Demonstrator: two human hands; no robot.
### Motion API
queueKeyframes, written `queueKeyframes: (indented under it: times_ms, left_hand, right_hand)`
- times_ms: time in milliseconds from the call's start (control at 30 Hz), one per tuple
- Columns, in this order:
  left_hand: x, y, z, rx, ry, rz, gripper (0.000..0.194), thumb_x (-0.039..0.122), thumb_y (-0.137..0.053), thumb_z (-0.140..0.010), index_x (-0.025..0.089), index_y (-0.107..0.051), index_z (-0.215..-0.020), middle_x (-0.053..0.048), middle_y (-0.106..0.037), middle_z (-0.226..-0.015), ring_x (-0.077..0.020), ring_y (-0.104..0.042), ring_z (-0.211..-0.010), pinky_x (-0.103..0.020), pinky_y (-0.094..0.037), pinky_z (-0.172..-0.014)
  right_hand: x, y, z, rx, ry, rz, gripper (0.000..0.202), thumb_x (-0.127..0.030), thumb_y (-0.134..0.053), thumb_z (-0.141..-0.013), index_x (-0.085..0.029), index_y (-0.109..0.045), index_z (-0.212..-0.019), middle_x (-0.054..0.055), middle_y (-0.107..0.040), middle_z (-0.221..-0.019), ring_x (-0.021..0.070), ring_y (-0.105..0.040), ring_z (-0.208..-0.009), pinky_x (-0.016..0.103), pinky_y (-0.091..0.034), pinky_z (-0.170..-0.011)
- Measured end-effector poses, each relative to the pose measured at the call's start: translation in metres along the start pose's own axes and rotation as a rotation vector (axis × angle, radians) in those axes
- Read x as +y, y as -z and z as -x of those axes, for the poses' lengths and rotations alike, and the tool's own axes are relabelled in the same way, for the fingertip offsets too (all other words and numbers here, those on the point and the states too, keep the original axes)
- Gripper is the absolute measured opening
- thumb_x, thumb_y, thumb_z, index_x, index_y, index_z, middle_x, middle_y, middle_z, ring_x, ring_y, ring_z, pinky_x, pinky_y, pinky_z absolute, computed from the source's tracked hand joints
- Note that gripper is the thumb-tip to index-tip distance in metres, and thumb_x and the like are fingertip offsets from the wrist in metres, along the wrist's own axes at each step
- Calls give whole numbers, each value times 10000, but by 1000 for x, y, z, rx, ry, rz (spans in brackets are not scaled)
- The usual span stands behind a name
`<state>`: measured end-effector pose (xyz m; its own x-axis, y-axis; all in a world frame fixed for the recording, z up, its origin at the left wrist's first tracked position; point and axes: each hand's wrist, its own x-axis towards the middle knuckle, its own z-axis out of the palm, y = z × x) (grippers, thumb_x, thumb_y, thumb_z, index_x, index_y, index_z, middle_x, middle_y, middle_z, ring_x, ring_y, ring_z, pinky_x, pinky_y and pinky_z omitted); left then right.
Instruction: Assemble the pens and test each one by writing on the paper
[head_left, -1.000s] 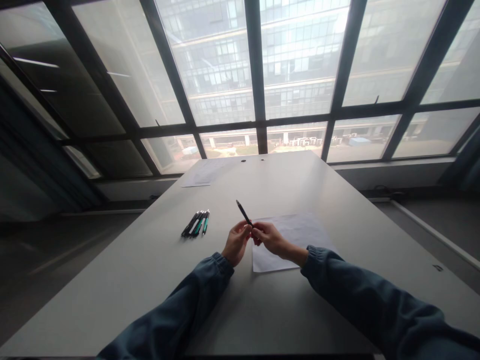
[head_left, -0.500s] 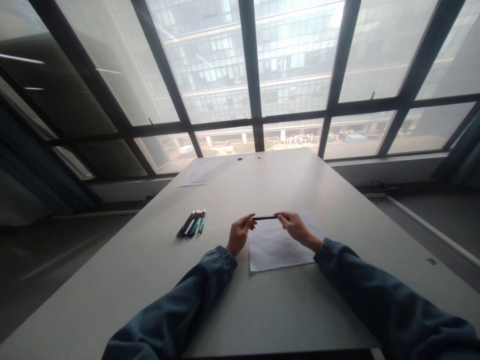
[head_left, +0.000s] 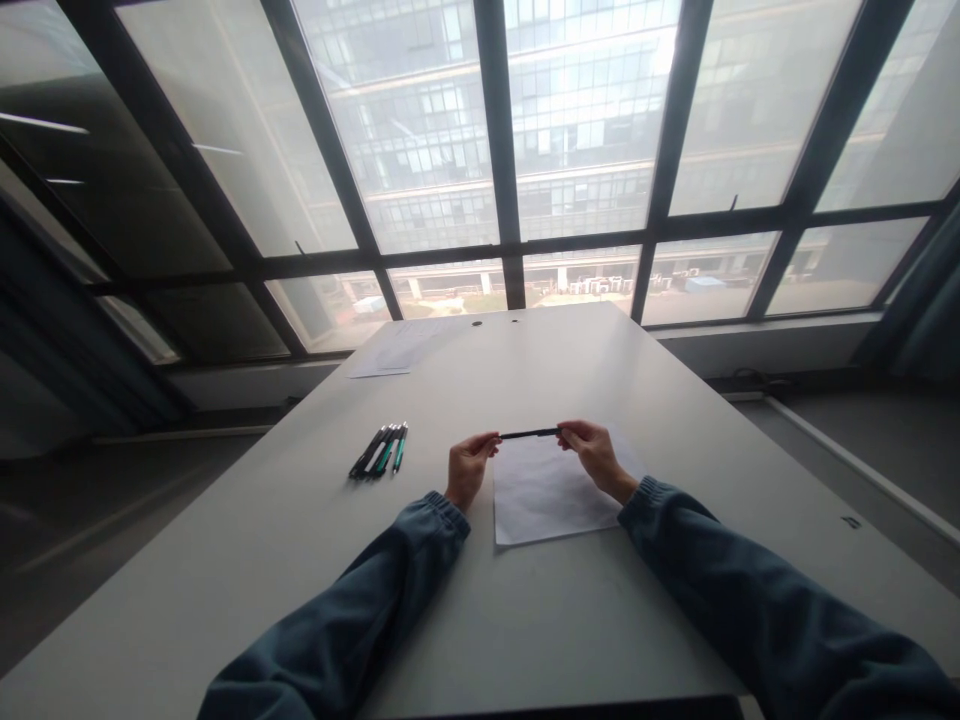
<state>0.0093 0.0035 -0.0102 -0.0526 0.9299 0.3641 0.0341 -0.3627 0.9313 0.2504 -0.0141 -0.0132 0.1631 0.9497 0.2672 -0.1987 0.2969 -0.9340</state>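
A slim black pen [head_left: 529, 434] is held level between my two hands, above the far part of a white sheet of paper [head_left: 547, 500]. My left hand [head_left: 469, 465] pinches its left end between thumb and fingers. At the other end, my right hand [head_left: 589, 450] grips the pen, its fingertips closed around it. Whether the dark piece by the right fingers is a cap or a clip, I cannot tell. To the left of my left hand, several pens [head_left: 379, 451], black and green, lie side by side on the table.
The white table [head_left: 420, 620] stretches away to a dark-framed window [head_left: 510, 250]. More papers [head_left: 390, 348] lie at its far left. Two small dark spots [head_left: 477, 323] sit near the far edge, and a small dark mark [head_left: 850, 522] shows at the right edge.
My hands have moved slightly apart, so more of the pen shows between them. The view has shifted a little; the row of pens and the paper lie as before.
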Motion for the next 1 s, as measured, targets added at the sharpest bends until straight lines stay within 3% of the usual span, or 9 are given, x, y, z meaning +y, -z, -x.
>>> queueKeyframes:
  times_ms: [267, 467, 1000]
  left_hand:
    - [0, 3, 2, -31, -5, -57, 268, 314, -735, -764, 130, -770, -955, -87, -763, -809, -155, -672, -630, -289, -570, -640]
    - [1, 5, 1, 21, -30, -76, 268, 328, -738, -761, 127, -765, -936, -83, -758, -789, -158, -673, -629, -286, -570, -625]
    - [0, 6, -4, -5, -83, -20, 215, 287, -728, -761, 125, -769, -895, -78, -746, -740, -183, -696, -655, -293, -573, -612]
  right_hand:
    - [4, -2, -3, 63, -20, -61, 374, -447, -829, -641, -151, -721, -843, 52, -715, -707, 184, -665, -623, 329, -560, -625]
    - [6, -5, -3, 55, 4, -34, 346, -425, -818, -666, -145, -706, -836, 45, -707, -687, 176, -658, -605, 306, -542, -595]
    - [14, -4, -6, 39, 100, 41, 292, -433, -759, -726, -166, -692, -822, 42, -695, -672, 174, -637, -586, 291, -510, -545]
